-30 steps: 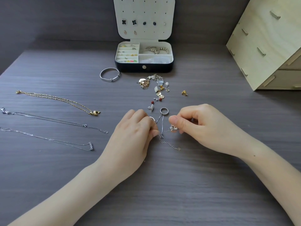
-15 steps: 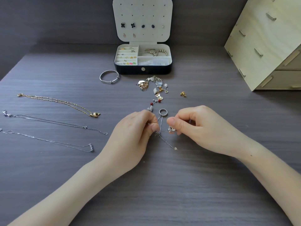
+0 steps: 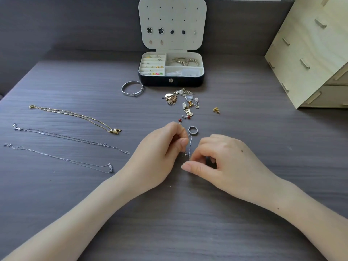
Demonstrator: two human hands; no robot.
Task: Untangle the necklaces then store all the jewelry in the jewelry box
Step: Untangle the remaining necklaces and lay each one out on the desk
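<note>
Necklaces: the last tangled silver chain point(image 3: 189, 146) lies at the centre of the frame, strung through a ring point(image 3: 193, 130). Since half a second ago my right hand point(image 3: 222, 162) has dropped from the pendant end toward the lower middle, its grip now pinched narrow at the chain's low end near the clasp. My left hand point(image 3: 160, 157) still pinches the chain just below the ring. The trailing tail is now hidden under my fingers. I judge I am drawing the chain free of the ring. Three straightened necklaces point(image 3: 75, 117) lie at left on the desk point(image 3: 188, 223); loose pieces point(image 3: 185, 102) wait before the open jewelry box point(image 3: 170, 81), upper centre.
</note>
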